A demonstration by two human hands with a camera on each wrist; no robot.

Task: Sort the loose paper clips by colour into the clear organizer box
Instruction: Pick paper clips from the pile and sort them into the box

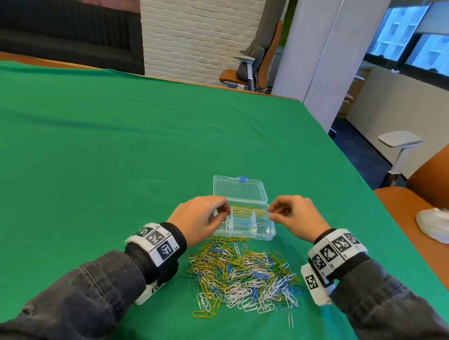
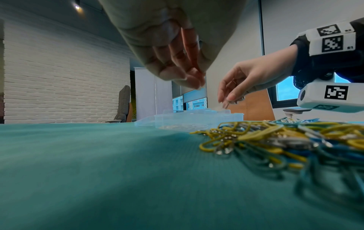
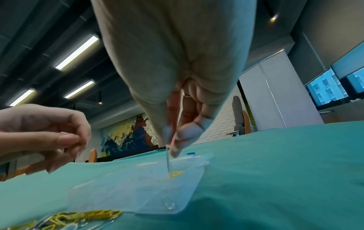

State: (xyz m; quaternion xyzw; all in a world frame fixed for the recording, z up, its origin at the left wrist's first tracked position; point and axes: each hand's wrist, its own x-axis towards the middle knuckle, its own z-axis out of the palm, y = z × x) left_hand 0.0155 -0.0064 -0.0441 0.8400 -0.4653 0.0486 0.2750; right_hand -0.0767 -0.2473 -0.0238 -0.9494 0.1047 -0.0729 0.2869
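The clear organizer box (image 1: 268, 234) lies open on the green cloth, its lid (image 1: 239, 189) flat behind it. Yellow clips fill the rear compartments, white ones (image 1: 227, 224) the front left, and a blue one (image 1: 248, 223) the middle. My right hand (image 1: 269, 215) pinches a thin pale paper clip (image 3: 168, 161) that hangs over the box's right rear corner. My left hand (image 1: 223, 211) hovers over the box's left side with its fingertips (image 2: 194, 83) bunched; anything between them is hidden. The loose clip pile (image 1: 243, 274) lies just in front of the box.
The green cloth (image 1: 108, 157) stretches far to the left and behind the box. The table's right edge runs diagonally close to my right wrist. Beyond it, an orange chair (image 1: 415, 237) carries a white plastic bag (image 1: 444, 224).
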